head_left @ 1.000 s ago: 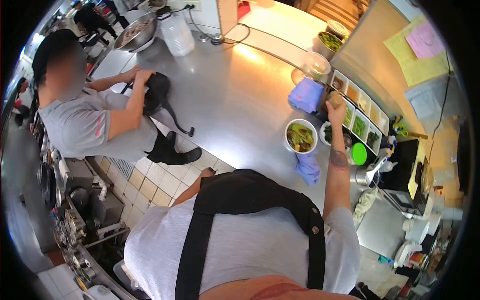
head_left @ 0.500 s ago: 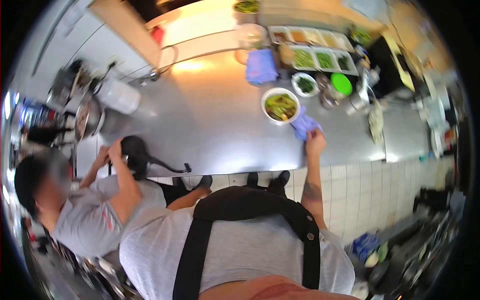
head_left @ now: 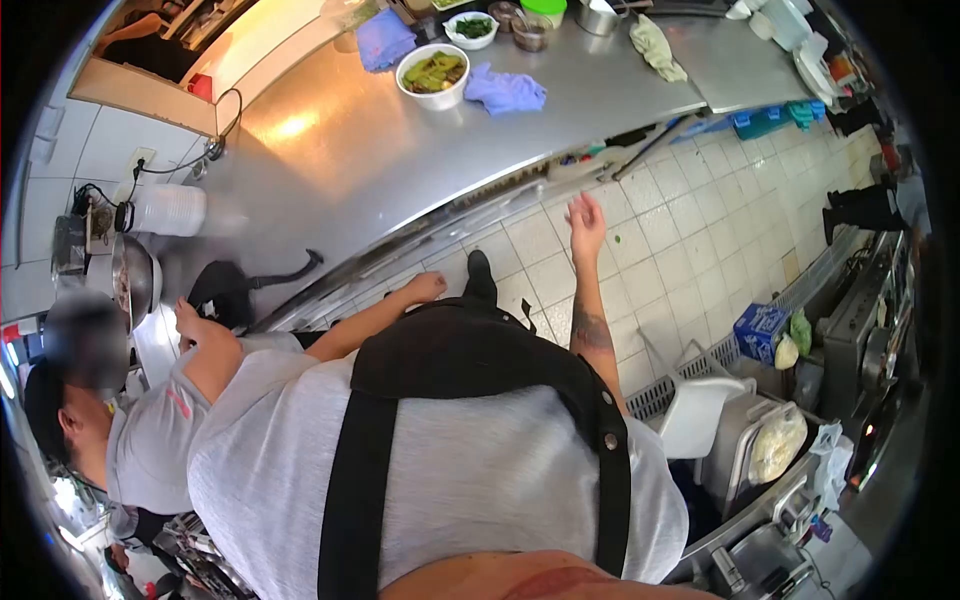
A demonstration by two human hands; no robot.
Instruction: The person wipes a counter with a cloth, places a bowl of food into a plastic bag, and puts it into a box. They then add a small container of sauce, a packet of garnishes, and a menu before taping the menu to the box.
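My right hand [head_left: 586, 222] hangs over the tiled floor beside the counter, fingers loosely apart and holding nothing. My left hand [head_left: 428, 286] is low in front of my black apron [head_left: 450, 355], its fingers curled in with nothing visible in them. On the steel counter [head_left: 350, 165], a crumpled purple cloth [head_left: 506, 90] lies just right of a white bowl of green vegetables [head_left: 433, 75]. Neither hand touches them. Behind the bowl is a second purple cloth [head_left: 385, 40].
At my left, a co-worker in a grey shirt [head_left: 150, 430] stands near a black pan [head_left: 222, 290] and a metal bowl [head_left: 137, 280]. A small bowl of chopped greens [head_left: 471, 30] and a pale rag [head_left: 656, 48] sit on the counter. A white chair-like object [head_left: 705, 415] is at right.
My right hand has let go of the purple cloth and drawn back from the counter. The view has turned right, showing more floor. The cloth stays beside the bowl.
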